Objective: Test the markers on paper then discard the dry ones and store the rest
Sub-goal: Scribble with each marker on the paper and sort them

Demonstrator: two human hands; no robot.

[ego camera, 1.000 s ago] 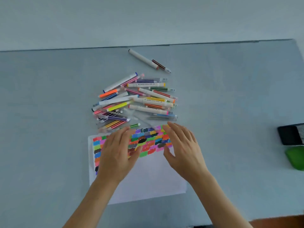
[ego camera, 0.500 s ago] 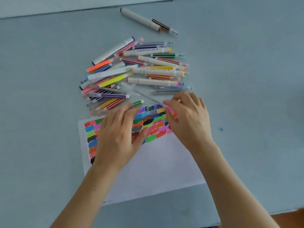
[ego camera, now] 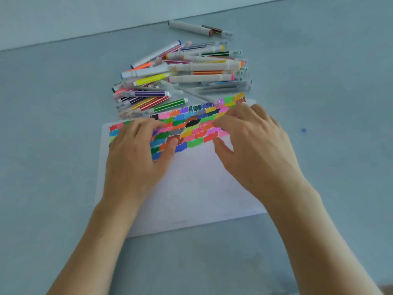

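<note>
A white sheet of paper (ego camera: 197, 184) lies on the grey-blue table (ego camera: 53, 145), its far part covered with many coloured test patches (ego camera: 191, 124). My left hand (ego camera: 136, 158) and my right hand (ego camera: 255, 145) both sit on that far part. Their fingers curl at the far edge and the thumbs press on the coloured area, so each hand grips the paper. The far edge looks slightly raised. Just beyond it lies a loose pile of several capped markers (ego camera: 187, 75), striped and white-bodied. The hands hold no marker.
A white marker and a brown-striped one (ego camera: 197, 28) lie apart from the pile, near the table's far edge by the wall. A small blue ink dot (ego camera: 303, 130) marks the table right of my right hand.
Both hands moved forward over the paper from a flat, hovering pose to gripping its far coloured edge. The camera tilted down and closer, and the dark and green objects at the right left the view.
</note>
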